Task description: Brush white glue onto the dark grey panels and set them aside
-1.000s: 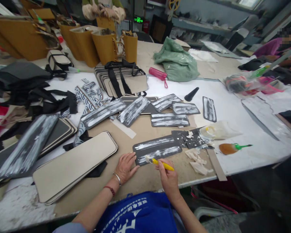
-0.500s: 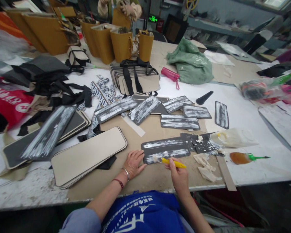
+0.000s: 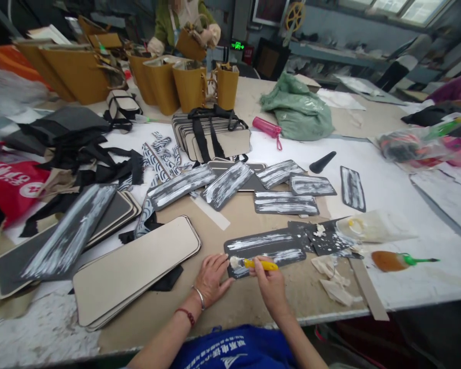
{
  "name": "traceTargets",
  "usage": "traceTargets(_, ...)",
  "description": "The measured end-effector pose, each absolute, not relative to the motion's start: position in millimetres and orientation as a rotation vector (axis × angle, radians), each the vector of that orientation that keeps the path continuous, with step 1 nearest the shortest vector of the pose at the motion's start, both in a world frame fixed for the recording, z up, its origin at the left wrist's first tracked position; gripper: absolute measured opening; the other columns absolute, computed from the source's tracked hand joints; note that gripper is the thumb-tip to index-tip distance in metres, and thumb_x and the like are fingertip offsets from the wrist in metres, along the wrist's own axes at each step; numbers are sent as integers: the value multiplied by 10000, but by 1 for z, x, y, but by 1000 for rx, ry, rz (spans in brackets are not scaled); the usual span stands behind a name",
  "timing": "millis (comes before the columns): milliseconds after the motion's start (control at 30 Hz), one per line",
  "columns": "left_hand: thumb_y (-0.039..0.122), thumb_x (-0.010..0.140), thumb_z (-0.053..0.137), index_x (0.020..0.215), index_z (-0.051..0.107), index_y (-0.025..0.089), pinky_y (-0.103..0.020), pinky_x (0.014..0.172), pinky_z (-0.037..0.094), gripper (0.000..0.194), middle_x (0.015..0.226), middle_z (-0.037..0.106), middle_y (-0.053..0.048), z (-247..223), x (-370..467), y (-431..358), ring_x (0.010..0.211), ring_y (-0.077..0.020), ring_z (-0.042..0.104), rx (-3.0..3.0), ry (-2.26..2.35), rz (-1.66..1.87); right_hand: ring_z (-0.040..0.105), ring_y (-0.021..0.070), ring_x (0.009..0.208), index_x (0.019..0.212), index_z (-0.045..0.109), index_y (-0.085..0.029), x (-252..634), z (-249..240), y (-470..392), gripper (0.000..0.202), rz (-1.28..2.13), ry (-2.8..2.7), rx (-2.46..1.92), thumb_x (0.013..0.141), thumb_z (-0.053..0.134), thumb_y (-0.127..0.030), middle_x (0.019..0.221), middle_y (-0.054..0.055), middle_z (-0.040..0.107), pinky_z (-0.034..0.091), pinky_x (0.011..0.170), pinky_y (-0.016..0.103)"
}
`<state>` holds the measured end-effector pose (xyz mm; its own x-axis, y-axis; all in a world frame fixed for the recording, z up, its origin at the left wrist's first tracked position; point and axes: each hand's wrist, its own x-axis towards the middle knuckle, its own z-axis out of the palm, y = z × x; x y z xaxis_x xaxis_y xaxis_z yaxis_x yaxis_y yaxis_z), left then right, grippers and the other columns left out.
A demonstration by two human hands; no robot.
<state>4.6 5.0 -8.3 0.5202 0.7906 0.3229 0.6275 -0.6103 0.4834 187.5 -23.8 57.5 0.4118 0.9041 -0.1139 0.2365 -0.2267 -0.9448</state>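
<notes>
My right hand (image 3: 269, 287) grips a brush (image 3: 262, 264) with a yellow handle, its pale bristles on the left end of a dark grey panel (image 3: 267, 249). White streaks of glue run along that panel. My left hand (image 3: 212, 278) lies flat, fingers spread, with its fingertips at the panel's left edge. Just beyond, several smaller dark pieces, such as one streaked panel (image 3: 286, 203), carry white glue too. To the left of my left hand rests a stack of beige boards (image 3: 138, 269) with dark edges.
A glue-spattered dark scrap (image 3: 326, 238) lies right of the panel, beside a whitish container (image 3: 372, 227) and an amber bottle (image 3: 388, 261) with a green nozzle. Tan bags (image 3: 190, 87) stand at the back, where another person (image 3: 184, 25) handles one. A green sack (image 3: 301, 110) sits behind.
The brush in my right hand has moved left along the panel's lower streak to its left end. My left hand stays at the panel's edge. The camera view has tilted up slightly.
</notes>
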Motion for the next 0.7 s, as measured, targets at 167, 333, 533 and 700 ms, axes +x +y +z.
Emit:
traceTargets(167, 300, 755, 560, 1046, 550, 162, -423, 885, 399, 322, 1093, 606, -112, -9, 6, 5, 1024, -246, 523, 2485, 1183, 832, 605, 195, 645, 830, 580, -165, 229, 52, -18, 388, 608, -1014, -1832, 776, 498, -540, 821, 80, 602, 537, 620, 346)
traceTargets(333, 278, 758, 553, 1063, 538, 172, -402, 878, 405, 323, 1078, 615, -102, -8, 5, 7, 1017, -235, 534, 2547, 1173, 856, 610, 201, 622, 844, 578, -167, 244, 59, -8, 379, 600, -942, -1795, 778, 503, -532, 810, 79, 618, 535, 589, 346)
traceTargets(533, 288, 760, 544, 1058, 533, 188, -390, 856, 418, 314, 1063, 623, -100, -12, 4, 10, 992, -232, 554, 2670, 1151, 844, 615, 211, 565, 830, 570, -158, 272, 45, 14, 483, 604, -805, -1810, 720, 510, -625, 685, 54, 628, 531, 568, 350)
traceTargets(700, 302, 758, 556, 1060, 525, 168, -390, 853, 414, 331, 1061, 623, -103, -12, 4, 12, 994, -234, 549, 2746, 1119, 815, 609, 199, 548, 859, 567, -129, 337, 39, 22, 554, 349, -838, -1983, 727, 452, -654, 683, 72, 629, 504, 564, 326)
